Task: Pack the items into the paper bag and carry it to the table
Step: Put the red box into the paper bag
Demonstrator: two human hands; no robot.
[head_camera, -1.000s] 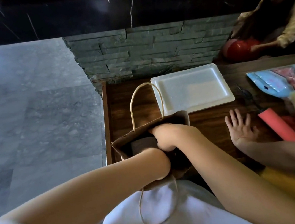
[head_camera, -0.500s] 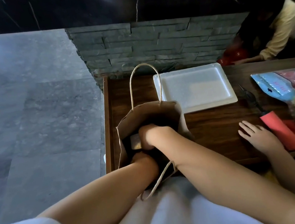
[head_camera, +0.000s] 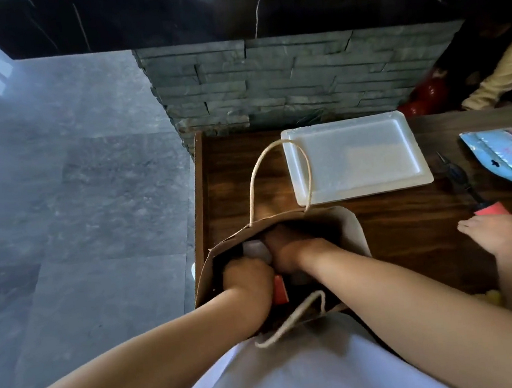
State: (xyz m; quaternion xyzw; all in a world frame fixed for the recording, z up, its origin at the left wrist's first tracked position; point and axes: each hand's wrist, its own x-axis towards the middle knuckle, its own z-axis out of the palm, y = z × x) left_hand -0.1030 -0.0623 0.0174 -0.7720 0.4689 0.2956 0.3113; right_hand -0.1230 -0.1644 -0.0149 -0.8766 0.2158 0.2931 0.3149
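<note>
Both hands deep in the bag [head_camera: 354, 230], settling the items

Left hand [head_camera: 247, 275] and right hand [head_camera: 290, 250] lie side by side inside its mouth, fingers hidden, so grip cannot be told; a pale item [head_camera: 255, 249] sits between them, a red one [head_camera: 280, 289] just under the left wrist; bag stands at the table [head_camera: 406, 217] corner.

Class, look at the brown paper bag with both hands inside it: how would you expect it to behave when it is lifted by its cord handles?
The paper bag will probably flex: its rim already bows around the left hand and right hand. Its thin cord handles look floppy, so both would likely need gathering. With items inside, it may sag or swing.
</note>
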